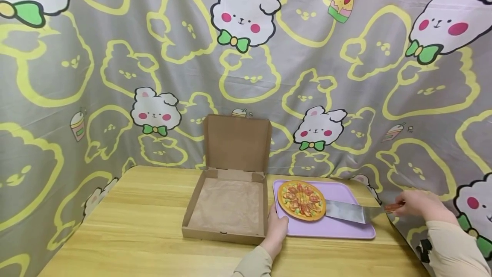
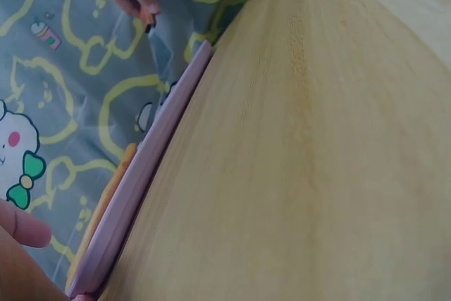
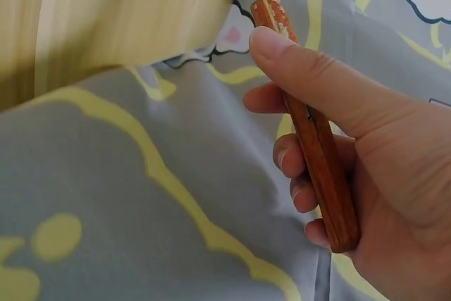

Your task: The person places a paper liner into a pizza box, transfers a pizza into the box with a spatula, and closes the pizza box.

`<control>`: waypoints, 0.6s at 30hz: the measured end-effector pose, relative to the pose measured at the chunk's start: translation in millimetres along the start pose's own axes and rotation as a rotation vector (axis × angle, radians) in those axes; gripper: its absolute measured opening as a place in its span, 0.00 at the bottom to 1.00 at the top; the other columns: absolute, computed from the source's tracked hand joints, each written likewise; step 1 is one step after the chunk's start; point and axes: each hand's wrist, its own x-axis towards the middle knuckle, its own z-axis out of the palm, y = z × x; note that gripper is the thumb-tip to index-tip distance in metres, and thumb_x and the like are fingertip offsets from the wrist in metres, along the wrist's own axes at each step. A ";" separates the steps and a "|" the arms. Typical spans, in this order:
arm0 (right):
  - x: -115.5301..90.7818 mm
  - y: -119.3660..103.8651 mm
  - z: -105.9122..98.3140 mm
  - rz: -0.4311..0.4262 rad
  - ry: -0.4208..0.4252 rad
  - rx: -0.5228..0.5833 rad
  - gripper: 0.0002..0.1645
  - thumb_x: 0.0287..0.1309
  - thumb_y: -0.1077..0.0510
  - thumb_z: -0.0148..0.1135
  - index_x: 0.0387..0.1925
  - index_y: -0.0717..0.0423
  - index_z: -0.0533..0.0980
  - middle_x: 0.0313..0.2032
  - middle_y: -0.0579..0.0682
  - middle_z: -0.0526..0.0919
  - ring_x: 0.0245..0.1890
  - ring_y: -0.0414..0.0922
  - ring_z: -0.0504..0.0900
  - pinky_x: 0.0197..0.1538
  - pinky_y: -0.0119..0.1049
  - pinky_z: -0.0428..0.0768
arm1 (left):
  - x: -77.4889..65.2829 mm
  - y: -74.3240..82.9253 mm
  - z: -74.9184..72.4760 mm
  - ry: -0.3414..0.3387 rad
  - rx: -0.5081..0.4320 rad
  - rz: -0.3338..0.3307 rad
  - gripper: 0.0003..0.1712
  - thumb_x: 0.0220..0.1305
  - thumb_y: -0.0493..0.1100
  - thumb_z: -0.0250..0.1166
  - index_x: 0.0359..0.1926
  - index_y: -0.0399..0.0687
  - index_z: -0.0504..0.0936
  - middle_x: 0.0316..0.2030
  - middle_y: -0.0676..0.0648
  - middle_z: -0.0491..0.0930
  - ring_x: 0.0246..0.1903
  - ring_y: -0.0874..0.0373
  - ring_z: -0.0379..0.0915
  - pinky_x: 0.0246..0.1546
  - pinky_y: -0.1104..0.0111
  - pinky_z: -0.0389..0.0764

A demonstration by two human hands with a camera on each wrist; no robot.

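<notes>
A pizza (image 1: 301,200) with a browned rim and colourful toppings lies on the left part of a purple tray (image 1: 326,228). My left hand (image 1: 277,228) holds the tray's left edge; in the left wrist view its thumb (image 2: 27,229) is above the tray and a fingertip shows at the rim. My right hand (image 1: 420,205) grips the wooden handle (image 3: 320,167) of a metal spatula (image 1: 346,211), fingers curled round it. The wide blade reaches across the tray to the pizza's right edge; whether its tip is under the crust cannot be told.
An open cardboard pizza box (image 1: 223,235) stands left of the tray, lid upright, lined with brown paper (image 1: 227,204). Both rest on a wooden table (image 1: 134,217). A grey curtain (image 1: 253,84) with bear patterns hangs behind and at the sides. The right hand is beyond the table's right edge.
</notes>
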 end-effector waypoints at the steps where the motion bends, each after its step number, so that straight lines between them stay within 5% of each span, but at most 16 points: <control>1: 1.3 -1.2 1.3 -0.004 0.003 0.009 0.17 0.45 0.45 0.72 0.17 0.40 0.71 0.18 0.40 0.69 0.21 0.40 0.64 0.27 0.37 0.59 | 0.3 0.1 0.4 0.001 -0.002 -0.001 0.43 0.51 0.27 0.53 0.71 0.29 0.55 0.68 0.25 0.58 0.69 0.29 0.52 0.69 0.41 0.55; 8: 10.4 -13.8 7.9 -0.002 -0.018 0.056 0.15 0.47 0.43 0.72 0.20 0.42 0.76 0.20 0.40 0.73 0.22 0.40 0.66 0.28 0.38 0.60 | 1.8 2.4 1.4 0.011 -0.015 -0.004 0.42 0.52 0.27 0.54 0.71 0.30 0.55 0.68 0.26 0.58 0.69 0.30 0.53 0.70 0.42 0.55; 18: 27.0 -36.9 41.1 -0.038 0.059 0.115 0.14 0.46 0.42 0.73 0.22 0.43 0.76 0.20 0.41 0.72 0.23 0.40 0.66 0.27 0.37 0.60 | -0.3 2.1 0.4 0.017 -0.004 -0.013 0.42 0.51 0.27 0.53 0.70 0.27 0.55 0.68 0.25 0.59 0.69 0.30 0.53 0.70 0.42 0.55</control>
